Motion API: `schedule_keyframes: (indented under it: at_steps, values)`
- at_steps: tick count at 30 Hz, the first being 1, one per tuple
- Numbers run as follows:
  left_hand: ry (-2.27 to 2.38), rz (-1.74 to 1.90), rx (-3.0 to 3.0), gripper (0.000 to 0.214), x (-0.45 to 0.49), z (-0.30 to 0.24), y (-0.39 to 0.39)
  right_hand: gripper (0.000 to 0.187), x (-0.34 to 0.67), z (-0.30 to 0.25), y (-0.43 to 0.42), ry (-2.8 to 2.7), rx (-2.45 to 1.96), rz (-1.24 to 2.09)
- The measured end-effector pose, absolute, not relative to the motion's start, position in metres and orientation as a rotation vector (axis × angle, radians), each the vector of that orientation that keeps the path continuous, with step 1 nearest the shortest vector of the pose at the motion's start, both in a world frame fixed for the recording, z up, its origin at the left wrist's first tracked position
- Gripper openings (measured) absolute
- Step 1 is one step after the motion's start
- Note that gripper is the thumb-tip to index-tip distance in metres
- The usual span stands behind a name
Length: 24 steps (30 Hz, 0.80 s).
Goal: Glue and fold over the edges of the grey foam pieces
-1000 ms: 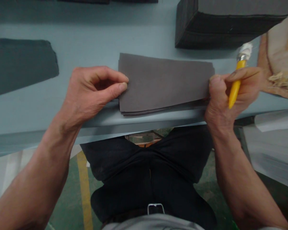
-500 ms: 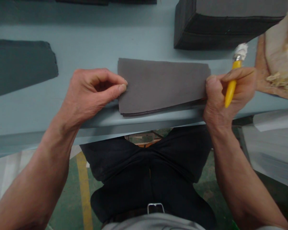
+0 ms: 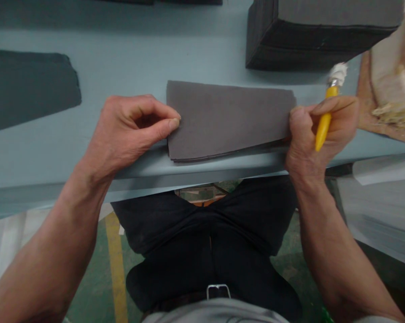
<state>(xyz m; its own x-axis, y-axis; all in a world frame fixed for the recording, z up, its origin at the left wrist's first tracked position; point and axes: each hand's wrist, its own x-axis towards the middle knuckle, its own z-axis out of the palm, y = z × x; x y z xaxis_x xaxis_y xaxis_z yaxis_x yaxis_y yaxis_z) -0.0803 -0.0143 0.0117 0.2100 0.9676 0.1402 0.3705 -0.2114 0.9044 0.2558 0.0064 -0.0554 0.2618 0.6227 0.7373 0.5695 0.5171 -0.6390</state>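
Grey sheets (image 3: 229, 119) are held along the bench's (image 3: 131, 58) near edge by left hand (image 3: 128, 128); sheets and brush (image 3: 324, 123), by right hand (image 3: 330, 125).

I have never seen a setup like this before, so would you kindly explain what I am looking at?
There is no machine here: a person works bare-handed, wearing a camera on the head. It looks forward and down, so their dark trousers show at the bottom. The left hand pinches the left end of some gray sheets. The right hand touches their right end and also holds a yellow brush. On the pale blue table, a dark stack stands farther back on the right, and a dark green piece lies on the left.
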Motion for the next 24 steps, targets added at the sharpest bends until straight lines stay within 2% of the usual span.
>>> schedule_keyframes:
  at_steps: [7, 18, 24]
  values:
    - [1.278, 0.995, 1.715, 0.010, -0.0787, 0.0114, -0.0154, 0.046, 0.2567, -0.0558, 0.0057, -1.405, -1.066, 0.100]
    - [1.261, 0.990, 1.822, 0.008, -0.0826, 0.0076, -0.0164, 0.049, 0.2543, -0.0535, 0.0053, -1.408, -1.038, 0.082]
    - [1.250, 0.995, 1.883, 0.007, -0.0814, 0.0064, -0.0159, 0.044, 0.2618, -0.0537, 0.0014, -1.474, -1.054, 0.198]
